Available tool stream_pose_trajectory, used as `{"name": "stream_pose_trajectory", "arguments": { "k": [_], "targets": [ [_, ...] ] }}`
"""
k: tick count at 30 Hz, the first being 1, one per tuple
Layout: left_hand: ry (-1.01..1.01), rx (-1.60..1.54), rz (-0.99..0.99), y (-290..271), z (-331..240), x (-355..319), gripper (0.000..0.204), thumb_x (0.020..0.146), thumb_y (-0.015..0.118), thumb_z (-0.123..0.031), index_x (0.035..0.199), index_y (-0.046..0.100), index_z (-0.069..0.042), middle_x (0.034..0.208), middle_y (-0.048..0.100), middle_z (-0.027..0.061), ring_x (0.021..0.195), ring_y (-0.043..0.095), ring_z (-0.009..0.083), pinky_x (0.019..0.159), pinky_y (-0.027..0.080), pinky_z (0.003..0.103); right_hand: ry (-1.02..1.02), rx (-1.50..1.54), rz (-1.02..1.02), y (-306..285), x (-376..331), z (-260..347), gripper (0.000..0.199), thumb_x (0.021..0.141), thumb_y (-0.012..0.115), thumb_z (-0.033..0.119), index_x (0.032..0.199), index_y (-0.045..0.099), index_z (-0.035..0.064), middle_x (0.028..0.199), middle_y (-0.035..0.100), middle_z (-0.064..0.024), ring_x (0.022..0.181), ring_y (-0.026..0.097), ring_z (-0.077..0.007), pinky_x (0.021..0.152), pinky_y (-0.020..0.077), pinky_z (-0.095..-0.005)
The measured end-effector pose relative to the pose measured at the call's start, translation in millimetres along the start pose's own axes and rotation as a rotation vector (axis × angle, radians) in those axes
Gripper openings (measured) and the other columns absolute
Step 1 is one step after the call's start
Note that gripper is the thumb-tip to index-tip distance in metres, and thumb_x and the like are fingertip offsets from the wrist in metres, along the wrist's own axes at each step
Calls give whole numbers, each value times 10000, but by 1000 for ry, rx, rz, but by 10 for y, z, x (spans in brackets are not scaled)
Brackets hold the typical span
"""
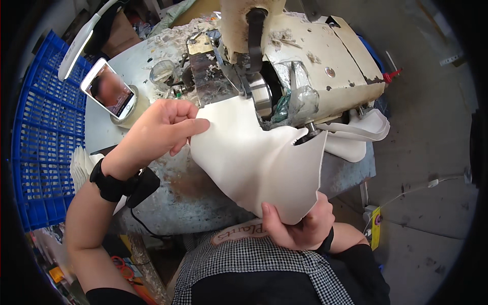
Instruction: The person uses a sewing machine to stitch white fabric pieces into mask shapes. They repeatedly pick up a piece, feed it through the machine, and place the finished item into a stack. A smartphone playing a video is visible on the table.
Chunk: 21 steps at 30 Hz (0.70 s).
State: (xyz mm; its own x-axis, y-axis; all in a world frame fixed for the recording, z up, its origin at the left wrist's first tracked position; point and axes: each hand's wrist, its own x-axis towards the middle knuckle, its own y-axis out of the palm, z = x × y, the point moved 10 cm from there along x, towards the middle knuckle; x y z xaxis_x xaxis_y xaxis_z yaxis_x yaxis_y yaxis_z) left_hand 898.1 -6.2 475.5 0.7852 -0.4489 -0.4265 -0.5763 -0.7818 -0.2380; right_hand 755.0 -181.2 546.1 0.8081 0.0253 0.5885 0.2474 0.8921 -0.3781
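A large white leather-like piece (244,155) is stretched between my hands in front of a cream-coloured skiving machine (325,56). My left hand (170,127) pinches its upper left corner between thumb and fingers. At the lower right, my right hand (302,223) grips the near edge, thumb on top and the other fingers partly hidden beneath. The piece's far edge lies against the machine, just below the shiny round metal drum (261,94). A notch in that edge sits by a small metal knob (310,131).
More white pieces (356,134) lie at the machine's right; a stack (80,168) stands left. A phone (108,89) leans on a jar beside a lamp (79,48) and blue plastic crate (43,137). Scraps litter the metal table (188,203). A cable hangs from my left wrist's black device (142,188).
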Motion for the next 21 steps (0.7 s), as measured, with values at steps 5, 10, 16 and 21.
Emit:
{"name": "stream_pose_trajectory", "arguments": {
  "k": [5,10,16,21],
  "targets": [
    [23,57,10,144,-135,145,240,894,649,-205,755,582,-21,544,530,-25,420,448,30,402,316,191,-32,-118,-56,-183,90,-15,167,693,769,12,792,636,34,651,628,-76,483,595,-206,449,453,-283],
    [-49,131,-46,234,-259,169,241,894,648,-207,806,630,16,594,597,15,438,515,46,393,386,197,-138,-292,-47,-343,36,-47,372,704,747,-13,994,515,-41,725,651,-123,536,632,-233,502,496,-295],
    [-14,45,55,446,-262,243,218,883,653,-180,941,662,30,718,654,29,534,574,57,478,449,193,-156,-451,-59,-524,118,-29,370,739,715,-29,1030,488,-53,799,645,-143,636,640,-212,594,504,-288],
    [842,331,-121,903,-1022,-250,472,765,707,-276,1108,587,25,977,586,173,918,568,324,821,477,384,126,-165,-408,-1119,-106,-205,240,882,587,13,1075,448,-20,1003,600,-130,905,585,-143,815,465,-274]
  ]
}}
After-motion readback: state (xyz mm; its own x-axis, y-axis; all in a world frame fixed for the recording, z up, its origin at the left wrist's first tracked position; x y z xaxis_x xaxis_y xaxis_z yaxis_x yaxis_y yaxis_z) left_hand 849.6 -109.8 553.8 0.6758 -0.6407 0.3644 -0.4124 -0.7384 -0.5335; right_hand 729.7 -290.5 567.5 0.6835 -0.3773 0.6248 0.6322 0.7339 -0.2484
